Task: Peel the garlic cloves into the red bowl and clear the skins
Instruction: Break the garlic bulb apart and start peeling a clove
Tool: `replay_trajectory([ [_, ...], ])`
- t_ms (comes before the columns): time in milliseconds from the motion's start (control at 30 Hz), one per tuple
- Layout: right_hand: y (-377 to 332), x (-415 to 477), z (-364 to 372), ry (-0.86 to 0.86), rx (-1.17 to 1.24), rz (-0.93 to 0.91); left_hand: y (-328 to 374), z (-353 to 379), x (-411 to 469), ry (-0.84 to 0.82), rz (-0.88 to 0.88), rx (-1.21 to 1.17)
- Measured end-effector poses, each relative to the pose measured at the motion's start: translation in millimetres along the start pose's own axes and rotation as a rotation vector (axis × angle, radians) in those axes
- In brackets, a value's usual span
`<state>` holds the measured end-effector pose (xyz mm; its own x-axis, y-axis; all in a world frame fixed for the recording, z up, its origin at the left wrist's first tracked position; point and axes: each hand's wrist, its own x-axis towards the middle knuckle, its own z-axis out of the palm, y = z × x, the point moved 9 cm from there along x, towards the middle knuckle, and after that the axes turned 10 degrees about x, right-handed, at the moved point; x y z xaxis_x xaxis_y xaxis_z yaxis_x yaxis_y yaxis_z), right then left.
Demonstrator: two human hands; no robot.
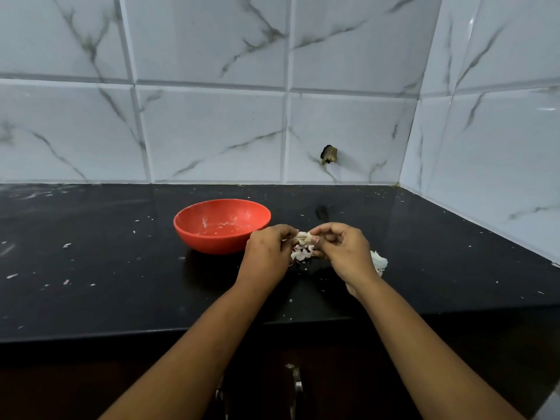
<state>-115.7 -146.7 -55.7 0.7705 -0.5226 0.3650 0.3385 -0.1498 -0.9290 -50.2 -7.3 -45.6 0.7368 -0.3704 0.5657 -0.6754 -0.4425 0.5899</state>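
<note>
A garlic clove (303, 237) with papery skin is held between both hands, just right of the red bowl (194, 236). My left hand (268, 253) pinches its left end and my right hand (341, 250) pinches its right end. Under the hands a small heap of garlic skins (301, 255) lies on the black counter. A second clump of white skin (379, 262) peeks out behind my right wrist. The bowl's inside shows only whitish smears and a few specks.
The black counter (121, 268) carries small skin flakes scattered to the left and right. White marble tiles form the back wall and right wall, meeting in a corner. A brass fitting (328, 154) sticks out of the back wall. Cabinet handles (297, 386) sit below the counter's edge.
</note>
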Motion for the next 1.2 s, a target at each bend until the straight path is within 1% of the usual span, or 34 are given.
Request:
replay_trajectory([
  [133,0,5,-9,0.045,-0.108,0.0,-7,-13,1,0.092,-0.055,0.055],
  [267,1,12,2,-0.043,-0.418,-0.039,-6,-18,1,0.121,-0.055,0.064],
  [367,-3,13,13,-0.07,-0.51,-0.098,-7,-16,1,0.125,-0.047,0.057],
  [500,-34,6,12,0.009,-0.459,-0.34,-7,-15,3,0.107,-0.039,0.031],
  [533,-41,4,14,-0.014,-0.466,-0.393,-5,-14,3,0.099,-0.027,0.023],
  [600,-42,0,24,-0.137,-0.503,-0.441,0,-13,4,0.083,0.019,0.013],
  [667,-34,-3,33,-0.24,-0.545,-0.422,6,-12,3,0.074,0.072,0.02],
  [700,-31,-3,33,-0.248,-0.541,-0.4,8,-13,2,0.073,0.086,0.016],
  [800,-26,-1,27,-0.213,-0.468,-0.327,9,-14,2,0.074,0.067,-0.132],
  [900,-26,-1,26,-0.163,-0.418,-0.302,9,-12,3,0.04,0.021,-0.308],
  [1000,-29,-6,29,-0.124,-0.323,-0.296,7,-7,2,-0.016,-0.041,-0.408],
  [1067,-30,-8,31,-0.112,-0.348,-0.321,6,-6,1,-0.018,-0.066,-0.441],
  [1200,-34,-8,28,-0.075,-0.405,-0.367,11,-9,-1,0.001,-0.038,-0.422],
])
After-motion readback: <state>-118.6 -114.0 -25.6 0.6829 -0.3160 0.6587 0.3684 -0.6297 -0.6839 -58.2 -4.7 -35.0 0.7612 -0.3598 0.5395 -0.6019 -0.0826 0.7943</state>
